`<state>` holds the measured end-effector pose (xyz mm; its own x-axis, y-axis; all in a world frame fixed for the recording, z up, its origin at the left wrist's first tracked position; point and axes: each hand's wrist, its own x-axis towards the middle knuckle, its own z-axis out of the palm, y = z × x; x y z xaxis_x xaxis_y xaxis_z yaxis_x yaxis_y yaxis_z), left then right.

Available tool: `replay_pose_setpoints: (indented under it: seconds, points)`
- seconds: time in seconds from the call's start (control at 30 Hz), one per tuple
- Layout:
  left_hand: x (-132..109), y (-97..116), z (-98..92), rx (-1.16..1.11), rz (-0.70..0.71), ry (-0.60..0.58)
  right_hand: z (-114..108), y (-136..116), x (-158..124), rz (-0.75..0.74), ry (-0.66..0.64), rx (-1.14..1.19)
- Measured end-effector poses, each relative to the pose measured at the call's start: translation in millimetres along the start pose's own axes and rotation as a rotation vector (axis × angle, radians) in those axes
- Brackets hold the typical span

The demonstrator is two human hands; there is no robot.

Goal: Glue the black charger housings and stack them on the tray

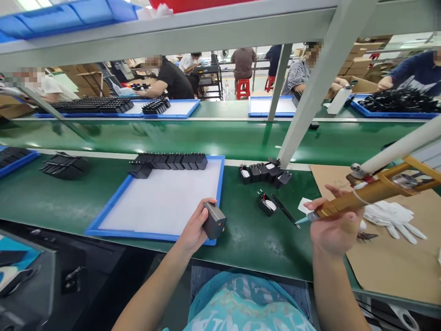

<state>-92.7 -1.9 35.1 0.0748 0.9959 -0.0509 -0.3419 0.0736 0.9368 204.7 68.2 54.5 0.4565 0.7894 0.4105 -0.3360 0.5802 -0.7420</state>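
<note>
My left hand (pixel 195 232) is closed around a black power adapter (pixel 215 221), held over the right front edge of a blue-rimmed tray (pixel 138 232). The adapter has a small orange-marked port on the end turned to me. At the right, my right hand (pixel 334 227) wraps loosely round the front of a bronze-coloured glue dispensing gun (pixel 358 197), whose pale blue nozzle points left. Between the hands lies an open adapter housing (pixel 266 203) with red wire and white material inside. Beside it rests a black pen-like tool (pixel 285 210).
Several adapters (pixel 172 161) line the tray's back edge; more housings (pixel 263 172) stand to its right. White gloves (pixel 392 218) lie on brown cardboard (pixel 386 264). A slanting grey post (pixel 310 87) rises beyond the bench. Other people work across the green conveyor (pixel 193 135).
</note>
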Motion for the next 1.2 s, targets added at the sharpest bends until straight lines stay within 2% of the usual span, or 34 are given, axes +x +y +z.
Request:
replay_pose_setpoints:
  seconds: [0.1, 0.23, 0.33, 0.4, 0.53, 0.63, 0.7, 0.73, 0.77, 0.8, 0.9, 0.97, 1.0, 1.07, 1.13, 1.2]
  points:
    - [12, 13, -32.3, 0.642, 0.102, 0.184, 3, -4, -2, 0.031, 0.045, -0.024]
    - [50, 42, -100.4, 1.709, 0.161, 0.484, 8, -9, -5, 0.092, 0.084, -0.067]
    - [76, 72, -151.2, 1.858, 0.128, 0.616, 7, -6, -3, 0.080, 0.077, -0.054]
    - [86, 89, -175.4, 1.895, 0.114, 0.677, 5, -2, -1, 0.063, 0.060, -0.022]
    - [94, 100, -206.0, 1.925, 0.112, 0.745, 1, 4, 1, 0.049, -0.009, -0.009]
    - [102, 96, -214.0, 1.954, 0.199, 0.825, 0, 5, -1, 0.024, -0.053, -0.012]
    - [112, 91, -202.2, 1.928, 0.316, 0.850, 0, 5, -2, 0.019, -0.072, 0.002]
    - [118, 88, -189.3, 1.880, 0.363, 0.802, 0, 5, -2, 0.025, -0.080, 0.007]
    - [124, 83, -171.7, 1.810, 0.390, 0.712, 0, 5, -3, 0.034, -0.085, 0.010]
    - [131, 76, -150.0, 1.720, 0.388, 0.568, 0, 5, -3, 0.042, -0.091, 0.010]
    - [151, 44, -73.5, 1.364, 0.267, 0.120, -1, 5, -4, 0.052, -0.101, 0.004]
    - [165, 17, -27.3, 1.216, 0.211, -0.064, -2, 6, -4, 0.042, -0.103, 0.006]
    - [172, 5, -9.1, 1.154, 0.176, -0.101, -2, 6, -4, 0.038, -0.102, 0.006]
    - [185, -11, 15.6, 1.050, 0.138, -0.099, -2, 7, -4, 0.040, -0.103, 0.000]
    - [193, -17, 25.9, 0.993, 0.125, -0.075, -1, 7, -4, 0.047, -0.108, -0.009]
    - [188, -12, 26.1, 0.976, 0.112, -0.074, 0, 6, -5, 0.049, -0.116, -0.006]
